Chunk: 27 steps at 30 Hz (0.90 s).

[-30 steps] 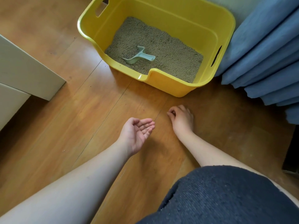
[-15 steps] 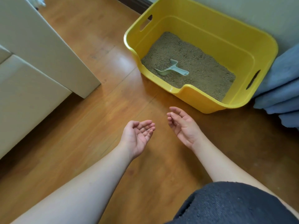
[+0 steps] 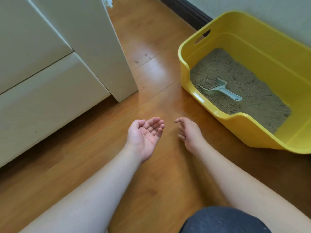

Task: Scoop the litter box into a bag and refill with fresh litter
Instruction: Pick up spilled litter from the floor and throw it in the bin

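The white cabinet (image 3: 50, 68) fills the far left, and the wooden floor (image 3: 151, 78) runs between it and everything I need. On the right, against the wall, sits the yellow litter box (image 3: 239, 132), its low-cut entry edge turned toward me, which I judge makes it easy to reach in from where I crouch. The litter (image 3: 244, 84) covers the bottom on the left and middle of the box; at the near right corner bare yellow plastic shows. The pale blue scoop (image 3: 218, 90) lies on the litter near the left wall, slotted head to the left, handle pointing right, untouched and well apart from both my hands. No bag shows anywhere in view.

My left hand (image 3: 146, 135) hovers over the floor, palm up and cupped, fingers (image 3: 155, 122) loosely curled together as a little bowl; a few dark specks sit near them, probably stray grains, though they are too small to be sure. My right hand (image 3: 189, 132) is just beside it, back up, fingers drooping toward the floor, thumb and forefinger drawn close. Whether they pinch a grain I cannot tell.
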### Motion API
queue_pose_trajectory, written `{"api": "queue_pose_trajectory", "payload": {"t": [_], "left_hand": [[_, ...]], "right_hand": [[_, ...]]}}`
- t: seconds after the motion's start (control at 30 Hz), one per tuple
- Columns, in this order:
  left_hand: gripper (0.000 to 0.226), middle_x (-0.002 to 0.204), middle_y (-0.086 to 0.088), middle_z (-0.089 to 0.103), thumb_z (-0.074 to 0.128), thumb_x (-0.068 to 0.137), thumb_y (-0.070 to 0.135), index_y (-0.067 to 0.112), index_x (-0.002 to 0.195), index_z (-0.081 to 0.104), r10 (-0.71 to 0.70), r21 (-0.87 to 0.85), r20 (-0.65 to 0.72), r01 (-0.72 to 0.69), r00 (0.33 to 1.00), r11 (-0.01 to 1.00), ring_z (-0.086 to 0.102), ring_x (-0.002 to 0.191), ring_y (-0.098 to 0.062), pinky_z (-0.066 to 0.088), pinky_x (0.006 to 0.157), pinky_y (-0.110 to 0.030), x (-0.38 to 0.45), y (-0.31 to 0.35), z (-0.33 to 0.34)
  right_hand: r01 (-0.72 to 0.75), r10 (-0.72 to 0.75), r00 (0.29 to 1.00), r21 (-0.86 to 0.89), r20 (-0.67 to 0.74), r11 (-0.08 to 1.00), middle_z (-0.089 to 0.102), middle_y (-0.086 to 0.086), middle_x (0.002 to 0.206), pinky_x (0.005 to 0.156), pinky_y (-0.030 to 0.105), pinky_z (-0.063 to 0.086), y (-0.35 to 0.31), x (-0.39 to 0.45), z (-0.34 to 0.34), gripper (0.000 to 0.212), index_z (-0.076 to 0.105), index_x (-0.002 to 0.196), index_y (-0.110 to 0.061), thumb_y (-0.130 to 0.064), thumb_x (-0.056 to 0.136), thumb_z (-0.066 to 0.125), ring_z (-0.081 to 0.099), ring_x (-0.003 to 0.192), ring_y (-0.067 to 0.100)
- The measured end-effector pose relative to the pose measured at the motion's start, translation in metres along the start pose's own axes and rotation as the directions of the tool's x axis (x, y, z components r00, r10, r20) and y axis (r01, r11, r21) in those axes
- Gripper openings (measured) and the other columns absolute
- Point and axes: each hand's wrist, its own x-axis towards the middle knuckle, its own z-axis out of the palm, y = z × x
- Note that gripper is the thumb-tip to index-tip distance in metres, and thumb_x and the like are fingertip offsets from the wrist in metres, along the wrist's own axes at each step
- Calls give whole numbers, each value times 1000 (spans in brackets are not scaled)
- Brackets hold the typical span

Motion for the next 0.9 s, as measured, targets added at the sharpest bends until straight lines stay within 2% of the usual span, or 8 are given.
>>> {"api": "queue_pose_trajectory", "payload": {"t": [0.03,0.07,0.1,0.2,0.33,0.5,0.6,0.9], "left_hand": [[41,76,-18,71,32,95,17,-5,88,65,17,-8,0,-17,1000,1000,63,78,-28,50,74,-28,1,7,-1],[41,77,-18,71,32,95,17,-5,89,66,33,-14,-1,-33,999,999,63,78,-28,51,75,-28,1,14,-2],[41,77,-18,71,32,95,17,-5,89,66,47,-21,-1,-47,999,999,63,77,-27,51,75,-28,1,20,-3],[40,78,-17,70,33,96,17,-3,90,67,86,-51,-10,-86,996,995,64,75,-26,52,73,-28,-1,36,-12],[38,80,-16,71,34,96,18,-2,93,66,117,-78,-38,-120,992,990,66,75,-25,52,72,-29,-8,48,-38],[37,81,-15,70,34,96,18,-1,95,66,133,-121,-99,-144,986,982,64,79,-25,51,75,-31,-13,56,-67],[37,81,-15,70,35,96,18,-1,95,66,131,-149,-111,-147,985,978,64,79,-25,51,75,-31,-15,59,-74],[38,81,-16,70,34,94,17,-3,92,66,162,-191,-90,-177,983,965,65,75,-25,50,74,-30,-21,64,-90]], "right_hand": [[105,-117,993,-272,-28,957,52,-10,65,57,23,35,-4,10,8,17,66,88,-17,-28,92,53,46,58,6],[207,-237,972,-468,-4,859,56,-11,73,62,23,37,-9,21,16,15,66,95,-19,-30,92,57,50,66,5],[288,-321,946,-573,47,767,57,-10,75,63,22,36,-14,31,24,15,65,99,-19,-30,91,59,50,69,5],[381,-408,902,-700,140,604,54,-7,72,65,24,36,-28,59,51,23,62,110,-19,-28,89,62,52,71,12],[339,-362,918,-796,163,502,64,5,109,85,35,49,-33,95,73,33,56,120,-20,-33,90,62,58,102,24],[325,-414,905,-790,100,520,65,7,104,79,34,46,-24,105,80,19,59,105,-15,-28,91,63,58,99,25],[304,-433,899,-795,58,525,65,9,104,82,36,47,-23,104,82,19,59,103,-11,-26,91,63,58,98,26],[189,-409,911,-825,-55,533,62,9,91,74,34,44,-20,105,92,17,59,92,-8,-25,94,57,56,86,27]]}}
